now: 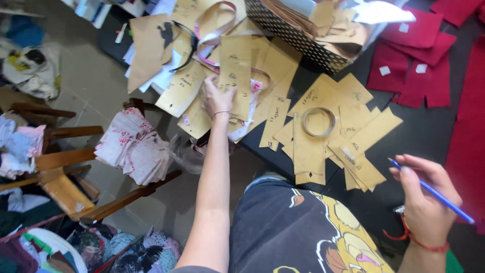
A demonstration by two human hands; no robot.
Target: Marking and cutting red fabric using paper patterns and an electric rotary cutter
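Observation:
My left hand reaches far forward and rests flat on a pile of brown paper pattern pieces at the table's near left edge, fingers closed over one long piece. My right hand is low on the right, held near my body, gripping a blue pencil that points up-left. A second spread of brown pattern pieces lies between the two hands on the dark table, with a roll of clear tape on top of it.
Red fabric cut pieces lie at the far right. A dotted box full of paper patterns stands at the back. Left of the table are wooden chairs with folded printed cloth, and fabric scraps on the floor.

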